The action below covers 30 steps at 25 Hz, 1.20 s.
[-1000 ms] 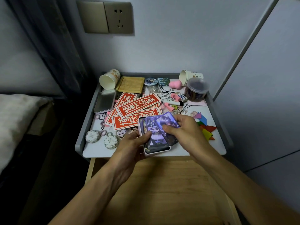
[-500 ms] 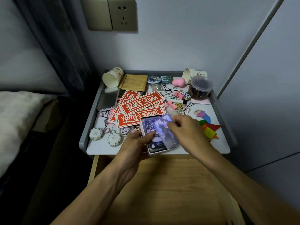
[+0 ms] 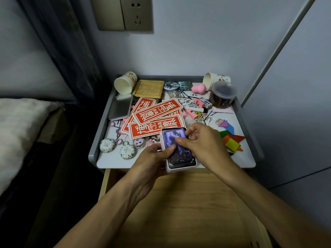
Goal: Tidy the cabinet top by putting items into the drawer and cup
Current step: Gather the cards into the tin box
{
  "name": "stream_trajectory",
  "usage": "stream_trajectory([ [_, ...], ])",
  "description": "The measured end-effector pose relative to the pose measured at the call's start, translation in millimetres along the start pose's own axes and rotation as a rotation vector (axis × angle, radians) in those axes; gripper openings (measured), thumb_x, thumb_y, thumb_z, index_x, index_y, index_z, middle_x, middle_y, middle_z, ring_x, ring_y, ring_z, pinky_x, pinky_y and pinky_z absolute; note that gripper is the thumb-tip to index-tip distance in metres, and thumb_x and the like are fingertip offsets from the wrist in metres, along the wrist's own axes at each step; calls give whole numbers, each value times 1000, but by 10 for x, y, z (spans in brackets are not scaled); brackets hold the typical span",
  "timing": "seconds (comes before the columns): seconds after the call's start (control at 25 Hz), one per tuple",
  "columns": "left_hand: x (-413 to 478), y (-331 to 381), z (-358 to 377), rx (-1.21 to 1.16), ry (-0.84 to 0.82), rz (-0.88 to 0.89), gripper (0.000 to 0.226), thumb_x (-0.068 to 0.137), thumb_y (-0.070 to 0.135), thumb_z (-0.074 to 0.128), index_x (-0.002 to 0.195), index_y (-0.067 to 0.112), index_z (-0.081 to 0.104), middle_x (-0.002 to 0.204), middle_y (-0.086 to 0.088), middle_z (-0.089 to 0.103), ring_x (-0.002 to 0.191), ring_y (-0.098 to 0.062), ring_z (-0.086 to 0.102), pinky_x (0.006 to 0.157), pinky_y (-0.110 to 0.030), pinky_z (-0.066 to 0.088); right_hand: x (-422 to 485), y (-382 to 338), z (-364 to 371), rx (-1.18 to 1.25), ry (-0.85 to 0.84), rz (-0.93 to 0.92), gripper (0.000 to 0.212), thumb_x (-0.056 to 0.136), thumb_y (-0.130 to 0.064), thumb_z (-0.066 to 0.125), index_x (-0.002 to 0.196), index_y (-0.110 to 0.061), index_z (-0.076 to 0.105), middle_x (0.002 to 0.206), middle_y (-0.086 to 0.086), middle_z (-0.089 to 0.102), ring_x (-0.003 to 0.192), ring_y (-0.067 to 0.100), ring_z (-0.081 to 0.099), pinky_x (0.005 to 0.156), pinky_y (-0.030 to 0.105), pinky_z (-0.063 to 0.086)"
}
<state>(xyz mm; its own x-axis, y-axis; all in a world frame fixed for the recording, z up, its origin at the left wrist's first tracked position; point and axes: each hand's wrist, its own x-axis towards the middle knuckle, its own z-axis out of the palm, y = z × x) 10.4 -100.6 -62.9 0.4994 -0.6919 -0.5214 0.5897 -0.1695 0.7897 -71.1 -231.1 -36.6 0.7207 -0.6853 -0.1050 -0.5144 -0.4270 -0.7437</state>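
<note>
A small pale pink tin (image 3: 179,167) with dark purple picture cards (image 3: 176,153) in it lies at the front edge of the grey cabinet top (image 3: 114,162). My left hand (image 3: 152,160) grips the tin's left side, thumb on the cards. My right hand (image 3: 202,144) pinches the cards from the right, fingertips on the top one. The wooden drawer (image 3: 188,203) stands pulled out below, under my forearms. Two paper cups lie on their sides at the back: one at the left (image 3: 125,83), one at the right (image 3: 215,80).
Red paper strips (image 3: 155,120), a metal tin lid (image 3: 120,107), a wooden tray (image 3: 148,88), round badges (image 3: 107,145), pink clips, hair pins, coloured tangram pieces (image 3: 231,138) and a lidded clear jar (image 3: 222,95) litter the top. Bed at left, wall socket above.
The fanned cards that my right hand held above the tin now lie squared flat inside it. My left hand keeps its hold on the tin. The camera has moved closer.
</note>
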Motion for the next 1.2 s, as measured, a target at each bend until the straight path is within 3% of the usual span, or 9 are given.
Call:
stream_trajectory([
  [0.2, -15, 5, -10, -11, -1, 2, 30, 91, 16, 62, 119, 4, 63, 109, -18, 72, 108, -39, 66, 101, -58, 45, -33, 2, 33, -93, -9, -91, 33, 87, -33, 70, 114, -24, 54, 91, -10, 57, 73, 0, 55, 43, 5, 37],
  [0.32, -8, 34, -47, -36, 12, 17, 30, 92, 16, 61, 120, 3, 64, 114, -20, 70, 105, -37, 66, 102, -57, 45, -43, 4, -11, -180, -104, -286, 59, 82, -33, 74, 135, -24, 50, 123, -9, 41, 105, 1, 46, 73, 4, 43],
  [0.44, -14, 83, -85, -41, 5, 30, 32, 92, 17, 61, 119, 1, 64, 112, -19, 71, 100, -34, 65, 102, -57, 45, -28, 21, -64, -244, -254, -409, 78, 78, -40, 77, 146, -27, 41, 148, -11, 27, 132, 1, 24, 104, 19, 33],
  [0.64, -44, 117, -107, -21, 15, 26, 31, 92, 16, 61, 117, 0, 64, 109, -19, 72, 93, -30, 67, 95, -50, 50, 9, 35, -54, -293, -272, -471, 84, 79, -45, 74, 150, -28, 32, 150, -13, 27, 125, -10, 15, 105, 16, 21],
  [0.76, -58, 140, -112, -13, 15, 19, 30, 91, 16, 62, 116, 0, 65, 107, -18, 73, 90, -28, 68, 89, -45, 53, 12, 37, -36, -281, -270, -482, 87, 80, -47, 72, 151, -25, 27, 149, -11, 28, 125, -8, 18, 102, 15, 22],
  [1.2, -82, 241, -248, -25, 70, 22, 26, 92, 19, 64, 112, 3, 69, 105, -18, 73, 91, -31, 67, 95, -52, 49, 21, -101, 72, -299, -322, -507, 80, 86, -41, 68, 152, -22, 27, 154, -9, 22, 139, 4, 20, 113, 23, 25],
])
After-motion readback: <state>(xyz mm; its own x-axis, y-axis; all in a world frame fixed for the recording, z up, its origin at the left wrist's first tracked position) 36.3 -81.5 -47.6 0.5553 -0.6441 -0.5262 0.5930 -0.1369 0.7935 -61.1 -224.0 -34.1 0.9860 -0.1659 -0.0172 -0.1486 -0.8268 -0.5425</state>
